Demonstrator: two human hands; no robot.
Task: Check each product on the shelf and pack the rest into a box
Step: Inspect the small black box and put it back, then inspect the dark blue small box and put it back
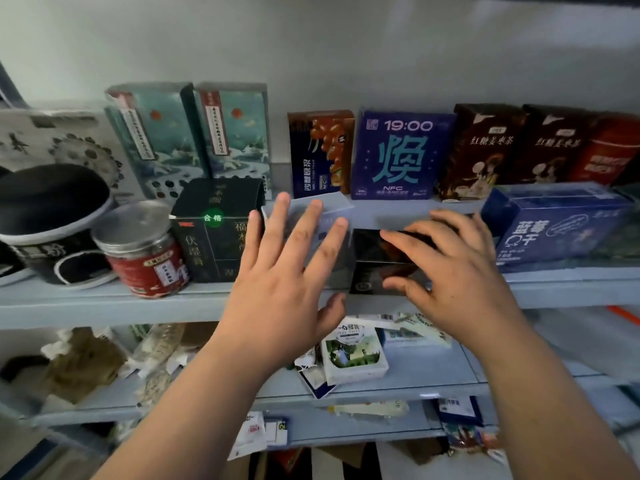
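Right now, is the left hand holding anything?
No, the left hand is open with straight, spread fingers; only the right hand grips the small dark box.

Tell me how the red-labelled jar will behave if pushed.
The jar looks rigid, probably glass or hard plastic, so it should slide rather than flex. It stands near the front of the shelf, so a forward push may drop it. On its side, the round body would likely roll.

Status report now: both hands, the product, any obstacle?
Left hand open, fingers spread, holding nothing. Right hand grips small black box at shelf front edge. Pale box close beside it, blue box further right.
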